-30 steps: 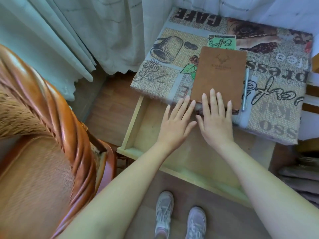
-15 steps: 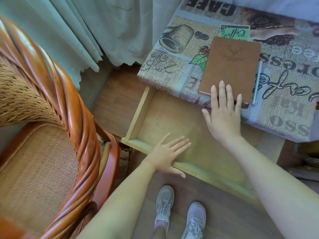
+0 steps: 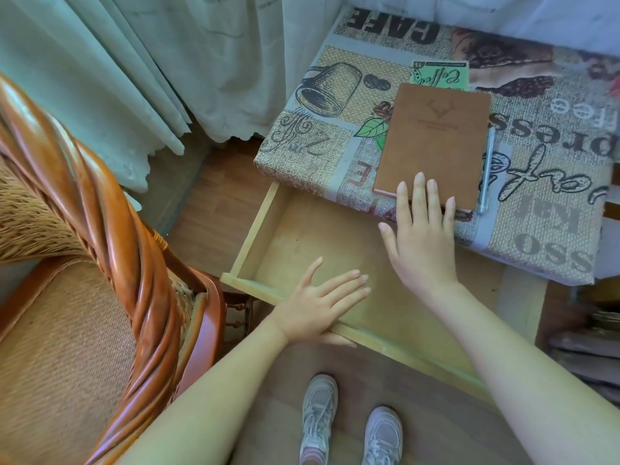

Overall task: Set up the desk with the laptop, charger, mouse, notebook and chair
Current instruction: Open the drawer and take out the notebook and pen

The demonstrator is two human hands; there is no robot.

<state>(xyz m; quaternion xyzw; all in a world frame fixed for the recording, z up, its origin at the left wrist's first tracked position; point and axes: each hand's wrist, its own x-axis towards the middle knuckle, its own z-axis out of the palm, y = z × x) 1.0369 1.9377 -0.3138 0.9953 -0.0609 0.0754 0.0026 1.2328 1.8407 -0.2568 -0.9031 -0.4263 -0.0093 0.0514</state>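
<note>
Currently the notebook (image 3: 434, 144), brown cover with an antler mark, lies flat on the desk (image 3: 553, 182), its near edge almost level with the desk's front edge. Right hand (image 3: 421, 243): fingers straight and spread, tips resting on the notebook's near edge, palm over the desk front; nothing is gripped. A pen (image 3: 487, 172) lies just beside the notebook's right edge, parallel to it. The desk wears a printed coffee-motif cloth (image 3: 335, 92) folded down over the front and left edges.

Below the notebook, the drawer (image 3: 258, 226) stands pulled out, pale wood, bare floor showing inside. Left hand (image 3: 318, 307): flat, fingers extended, laid across the drawer's front rail near its left corner, thumb under the rail; holding nothing.

Left of the drawer, the wicker chair (image 3: 100, 263) stands close, its armrest near the drawer's left front corner with a narrow strip of wood floor between. Curtains (image 3: 134, 78) hang behind the chair, reaching the desk's left edge. Two sneakers (image 3: 349, 421) stand on the floor just in front of the drawer rail.
</note>
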